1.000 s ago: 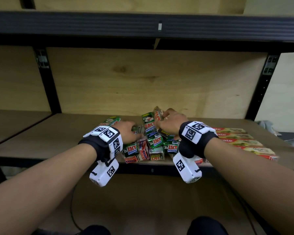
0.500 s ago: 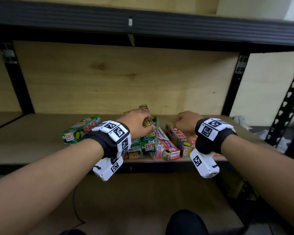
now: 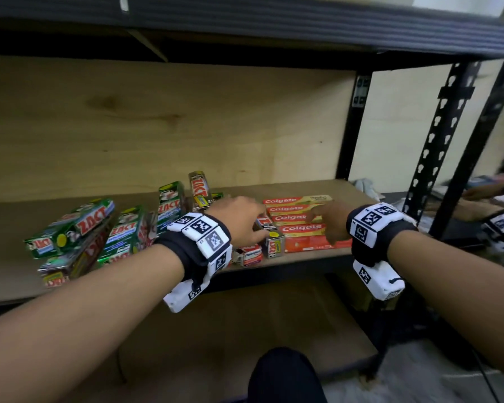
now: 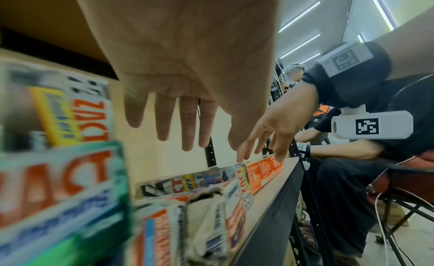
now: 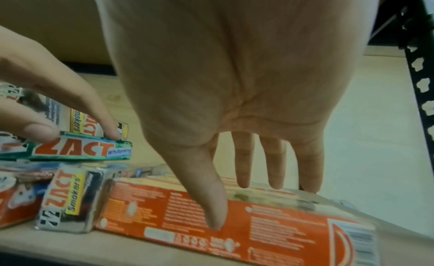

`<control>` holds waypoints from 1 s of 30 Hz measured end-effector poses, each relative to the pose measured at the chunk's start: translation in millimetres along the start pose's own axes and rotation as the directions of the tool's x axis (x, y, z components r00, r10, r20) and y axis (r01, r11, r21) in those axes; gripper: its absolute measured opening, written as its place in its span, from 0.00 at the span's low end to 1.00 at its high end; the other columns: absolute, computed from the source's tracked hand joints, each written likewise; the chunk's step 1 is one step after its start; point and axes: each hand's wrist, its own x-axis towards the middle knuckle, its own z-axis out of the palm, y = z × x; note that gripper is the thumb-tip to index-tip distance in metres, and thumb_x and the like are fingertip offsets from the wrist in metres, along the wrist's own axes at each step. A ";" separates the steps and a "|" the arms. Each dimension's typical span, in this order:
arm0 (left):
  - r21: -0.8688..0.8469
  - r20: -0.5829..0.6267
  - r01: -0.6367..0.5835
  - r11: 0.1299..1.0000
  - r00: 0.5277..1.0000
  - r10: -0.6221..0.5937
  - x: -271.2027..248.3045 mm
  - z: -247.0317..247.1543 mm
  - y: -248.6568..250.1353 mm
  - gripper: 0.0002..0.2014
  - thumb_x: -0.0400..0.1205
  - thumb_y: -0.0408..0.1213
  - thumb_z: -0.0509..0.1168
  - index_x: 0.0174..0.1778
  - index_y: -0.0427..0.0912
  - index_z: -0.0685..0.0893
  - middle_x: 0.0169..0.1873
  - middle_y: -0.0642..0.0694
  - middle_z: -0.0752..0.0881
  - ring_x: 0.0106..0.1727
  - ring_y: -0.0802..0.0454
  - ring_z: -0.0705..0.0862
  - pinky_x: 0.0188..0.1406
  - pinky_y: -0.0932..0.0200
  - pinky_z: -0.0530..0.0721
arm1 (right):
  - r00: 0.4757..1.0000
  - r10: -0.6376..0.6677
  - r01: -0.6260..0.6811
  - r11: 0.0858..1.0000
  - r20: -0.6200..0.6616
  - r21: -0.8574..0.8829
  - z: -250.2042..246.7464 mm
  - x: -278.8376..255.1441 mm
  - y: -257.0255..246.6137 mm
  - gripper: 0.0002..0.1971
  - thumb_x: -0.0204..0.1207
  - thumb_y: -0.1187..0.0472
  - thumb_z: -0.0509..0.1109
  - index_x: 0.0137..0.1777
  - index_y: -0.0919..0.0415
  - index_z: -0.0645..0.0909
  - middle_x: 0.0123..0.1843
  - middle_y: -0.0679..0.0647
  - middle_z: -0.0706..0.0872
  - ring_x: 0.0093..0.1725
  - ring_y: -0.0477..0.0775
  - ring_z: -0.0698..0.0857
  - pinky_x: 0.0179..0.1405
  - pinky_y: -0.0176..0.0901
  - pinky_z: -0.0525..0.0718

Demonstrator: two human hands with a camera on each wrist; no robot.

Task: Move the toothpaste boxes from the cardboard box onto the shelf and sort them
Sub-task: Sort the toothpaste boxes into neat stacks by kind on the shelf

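Observation:
Green ZACT boxes (image 3: 79,225) lie piled on the left of the wooden shelf (image 3: 6,216). Red Colgate boxes (image 3: 300,228) lie in a neat row on the right. My left hand (image 3: 242,216) hovers between them with straight fingers. Its fingertips touch the top of a green ZACT Whitening box (image 5: 70,149), which lies over a grey ZACT Smokers box (image 5: 68,199). My right hand (image 3: 326,225) rests on the front Colgate box (image 5: 258,223), fingers straight on top and thumb against its side. Neither hand grips anything.
A black upright post (image 3: 352,126) ends the shelf bay on the right, and a dark beam (image 3: 245,27) runs overhead. A crumpled cloth (image 3: 364,187) lies at the shelf's right end. Another person's hands (image 3: 489,193) work further right. A lower board (image 3: 245,315) sits beneath.
My view has swung right. The right hand let go of the ZACT box it held and moved onto the Colgate row. The left hand moved right from the green pile.

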 end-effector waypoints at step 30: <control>-0.202 0.493 0.238 0.950 0.863 -0.112 198.3 51.9 -7.5 0.34 0.80 0.56 0.67 0.82 0.49 0.68 0.79 0.47 0.71 0.74 0.44 0.74 0.69 0.54 0.71 | 0.982 -0.184 0.188 0.975 -0.043 0.115 14.2 31.7 91.5 0.26 0.75 0.53 0.77 0.71 0.33 0.79 0.75 0.44 0.77 0.71 0.52 0.76 0.75 0.52 0.74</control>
